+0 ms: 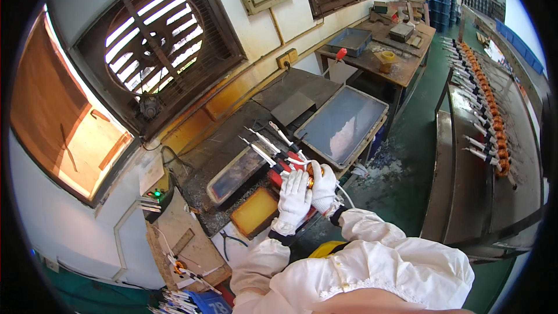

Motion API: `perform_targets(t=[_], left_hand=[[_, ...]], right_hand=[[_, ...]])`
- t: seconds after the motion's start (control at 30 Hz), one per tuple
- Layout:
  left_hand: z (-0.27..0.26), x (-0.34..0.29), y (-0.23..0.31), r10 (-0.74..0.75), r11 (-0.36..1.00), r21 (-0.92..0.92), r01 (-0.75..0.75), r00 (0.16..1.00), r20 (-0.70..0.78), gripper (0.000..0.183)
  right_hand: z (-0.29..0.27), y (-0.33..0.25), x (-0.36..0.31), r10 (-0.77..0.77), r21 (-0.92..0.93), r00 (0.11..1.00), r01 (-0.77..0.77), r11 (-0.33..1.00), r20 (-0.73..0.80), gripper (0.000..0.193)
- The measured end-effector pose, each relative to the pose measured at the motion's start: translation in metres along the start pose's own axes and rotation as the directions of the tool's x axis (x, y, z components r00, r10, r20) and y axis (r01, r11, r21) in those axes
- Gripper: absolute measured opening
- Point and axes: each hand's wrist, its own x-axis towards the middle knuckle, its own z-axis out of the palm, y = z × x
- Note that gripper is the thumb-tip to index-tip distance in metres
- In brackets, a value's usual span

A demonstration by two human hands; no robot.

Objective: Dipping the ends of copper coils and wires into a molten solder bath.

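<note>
Both gloved hands (308, 191) closed round copper coil (311, 175)

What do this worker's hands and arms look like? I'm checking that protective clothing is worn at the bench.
Both hands wear white knit gloves, the left hand and the right hand alike. Dark cuffs show at the wrists. Loose white long sleeves cover both arms, gathered at the cuffs, with a lace-like trim near the lower edge.
</note>
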Motion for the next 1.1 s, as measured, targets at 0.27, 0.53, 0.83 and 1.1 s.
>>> perform_targets(t=[0.27, 0.53, 0.83, 1.1], left_hand=[[0.0, -0.01, 0.012, -0.142, 0.969, -0.219, 0.113, 0.982, -0.123, 0.041], [0.012, -0.061, -0.017, -0.702, 0.353, -0.793, 0.496, 0.701, 0.126, 0.036], [0.022, -0.02, -0.029, -0.512, -0.317, -0.808, 0.497, 0.627, 0.587, 0.043], [0.03, -0.017, -0.023, -0.393, -0.546, -0.728, 0.414, 0.641, 0.659, 0.041]], right_hand=[[0.002, 0.005, -0.007, 0.016, 0.037, 0.998, -0.018, 0.999, 0.065, 0.046], [-0.011, -0.004, -0.003, -0.061, 0.072, 0.996, 0.056, 0.996, 0.072, 0.075], [-0.012, 0.0, -0.001, 0.011, 0.039, 0.998, -0.013, 0.999, 0.063, 0.069], [-0.027, -0.003, 0.006, 0.04, 0.018, 0.992, -0.042, 0.999, 0.117, 0.065]])
